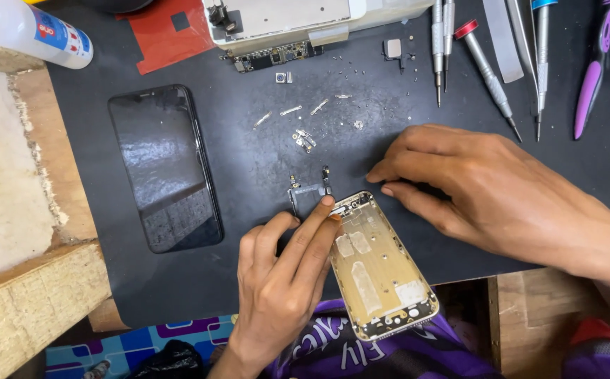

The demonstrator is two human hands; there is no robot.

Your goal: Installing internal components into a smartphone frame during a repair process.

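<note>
A gold phone housing (382,270), opened and empty inside, lies tilted at the near edge of a dark work mat (249,140). My left hand (284,281) rests beside its left side, with fingertips pressing on the housing's top corner next to a small black flex cable part (308,189). My right hand (487,189) lies flat on the mat just right of the housing's top, fingers pointing left, with nothing visibly held.
A black phone (164,165) lies screen up at left. Small screws and metal brackets (305,137) are scattered mid-mat. A circuit board (277,55) and a phone display assembly (305,17) sit at the back, screwdrivers (487,67) and pry tools at back right, a white bottle (31,31) at top left.
</note>
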